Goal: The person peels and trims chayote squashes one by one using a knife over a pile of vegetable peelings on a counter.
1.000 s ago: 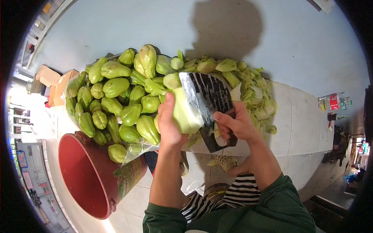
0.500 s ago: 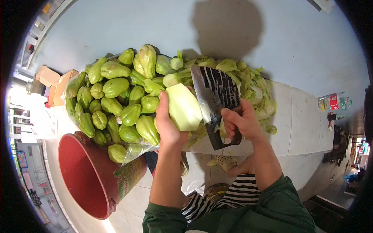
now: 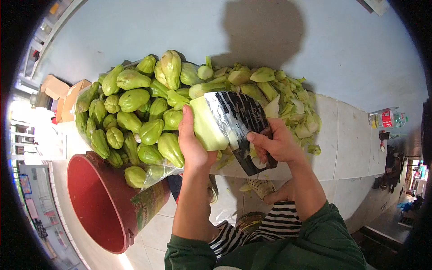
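Observation:
My left hand [image 3: 193,144] is closed around a pale, peeled chayote [image 3: 207,126], its thumb along the left side. The handle of a broad dark-bladed knife [image 3: 240,114] is in my right hand [image 3: 274,141], with the thumb near the blade's base. White wet streaks cover the blade, which lies against the chayote's right side and hides part of it. Unpeeled green chayotes [image 3: 135,101] are heaped to the left of my hands. A pile of peelings and cut pieces [image 3: 299,108] lies behind and to the right.
A large red bucket [image 3: 96,202] lies tilted at the lower left, beside the tiled ledge [image 3: 346,135]. Toward the right end stands a plastic bottle with a red label [image 3: 388,118]. Cardboard boxes [image 3: 72,99] sit at the far left. A pale wall [image 3: 180,31] rises behind the heap.
The knife has moved left and down onto the chayote's right side, where before it was just apart from it. A pale slice now shows to the right of the blade.

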`<state>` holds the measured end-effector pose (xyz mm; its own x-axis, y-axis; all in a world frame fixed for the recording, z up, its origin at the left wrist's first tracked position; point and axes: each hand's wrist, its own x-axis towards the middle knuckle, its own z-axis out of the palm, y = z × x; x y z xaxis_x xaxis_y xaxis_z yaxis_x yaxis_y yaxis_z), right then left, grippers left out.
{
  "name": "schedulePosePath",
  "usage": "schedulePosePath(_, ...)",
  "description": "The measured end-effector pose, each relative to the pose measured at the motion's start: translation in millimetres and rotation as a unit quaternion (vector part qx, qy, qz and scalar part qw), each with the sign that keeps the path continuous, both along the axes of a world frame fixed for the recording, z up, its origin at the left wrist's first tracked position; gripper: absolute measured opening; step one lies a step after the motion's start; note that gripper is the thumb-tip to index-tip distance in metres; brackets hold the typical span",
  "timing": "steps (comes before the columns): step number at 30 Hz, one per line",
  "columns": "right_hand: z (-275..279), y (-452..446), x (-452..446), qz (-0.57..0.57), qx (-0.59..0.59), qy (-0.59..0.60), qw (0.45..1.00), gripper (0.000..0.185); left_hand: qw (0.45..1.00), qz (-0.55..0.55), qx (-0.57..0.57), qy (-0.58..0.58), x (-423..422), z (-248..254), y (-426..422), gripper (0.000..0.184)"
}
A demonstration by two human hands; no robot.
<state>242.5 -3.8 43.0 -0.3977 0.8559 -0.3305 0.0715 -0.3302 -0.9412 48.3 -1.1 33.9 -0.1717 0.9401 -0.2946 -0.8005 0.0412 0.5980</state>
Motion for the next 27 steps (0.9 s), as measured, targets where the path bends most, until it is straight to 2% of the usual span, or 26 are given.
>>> schedulePosePath(6, 0.3, -0.8, -2.2, 0.005, 0.005, 0.046, 0.999, 0.025, 1.000, 0.018, 0.009, 0.008, 1.7, -0.9, -1.1, 0.049)
schedulePosePath(9, 1.0, -1.1, -5.4, -0.006, 0.005, 0.058, 0.998, 0.026, 0.998, -0.041, 0.047, 0.028, 0.8, -2.7, -3.4, 0.055)
schedulePosePath(21, 0.4, 2.2, -8.1, -0.043, -0.012, 0.111, 0.993, 0.029, 0.991, -0.116, 0.045, 0.059, 12.6, -8.9, -8.5, 0.050)
schedulePosePath(27, -0.2, 1.9, -8.5, -0.044, -0.021, 0.114, 0.992, 0.029, 0.994, -0.092, 0.010, 0.050, 17.2, 5.3, -5.7, 0.046)
